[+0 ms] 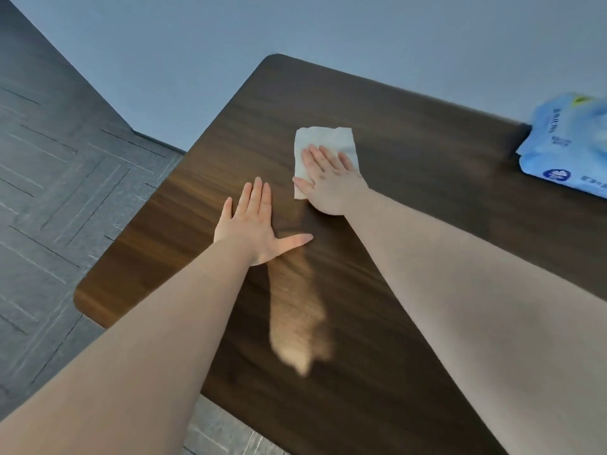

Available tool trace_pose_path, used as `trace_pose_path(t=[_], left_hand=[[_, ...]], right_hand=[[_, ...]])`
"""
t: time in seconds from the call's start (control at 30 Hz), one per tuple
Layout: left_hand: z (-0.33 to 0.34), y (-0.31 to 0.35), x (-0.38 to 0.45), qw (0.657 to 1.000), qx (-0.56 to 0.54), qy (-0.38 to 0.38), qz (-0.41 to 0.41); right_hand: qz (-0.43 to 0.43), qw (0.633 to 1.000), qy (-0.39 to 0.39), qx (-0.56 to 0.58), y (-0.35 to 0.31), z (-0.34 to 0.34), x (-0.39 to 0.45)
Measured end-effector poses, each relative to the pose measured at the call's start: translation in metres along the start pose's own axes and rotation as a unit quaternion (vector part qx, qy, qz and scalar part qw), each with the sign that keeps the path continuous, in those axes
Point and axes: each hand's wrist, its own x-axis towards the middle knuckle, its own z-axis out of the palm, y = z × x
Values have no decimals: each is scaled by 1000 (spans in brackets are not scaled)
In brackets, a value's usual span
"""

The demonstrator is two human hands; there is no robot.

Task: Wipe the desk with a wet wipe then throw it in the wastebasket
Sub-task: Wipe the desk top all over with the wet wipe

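A white wet wipe (323,139) lies flat on the dark wooden desk (427,152), a little left of the desk's middle. My right hand (331,182) presses flat on the wipe's near half, fingers spread over it. My left hand (253,224) rests palm down on the bare wood just to the left and nearer to me, fingers apart, thumb pointing right, holding nothing. A pale damp streak (299,320) runs along the wood below my left hand. No wastebasket is in view.
A light blue pack of wet wipes (568,142) lies at the desk's far right edge. The desk's rounded left corners border grey patterned floor (56,198). A plain blue-grey wall (295,24) stands behind the desk.
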Motion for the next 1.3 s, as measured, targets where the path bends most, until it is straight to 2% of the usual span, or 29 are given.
trace_pose_path(t=[0.1,0.23,0.53,0.8,1.1,1.3], left_hand=[[-8,9,-8,997,75,7,27],[-12,47,-20,992,87,31,83],[-4,239,-33,967,54,64,240],[9,393,-61,934,74,43,347],[26,507,-90,904,119,36,409],[44,540,-108,909,136,38,392]], right_hand=[[56,998,7,19,42,4,-39],[135,990,13,40,106,3,-98],[308,948,44,71,258,15,-265],[441,887,72,115,371,38,-405],[547,820,94,142,446,59,-532],[573,802,79,148,446,78,-585]])
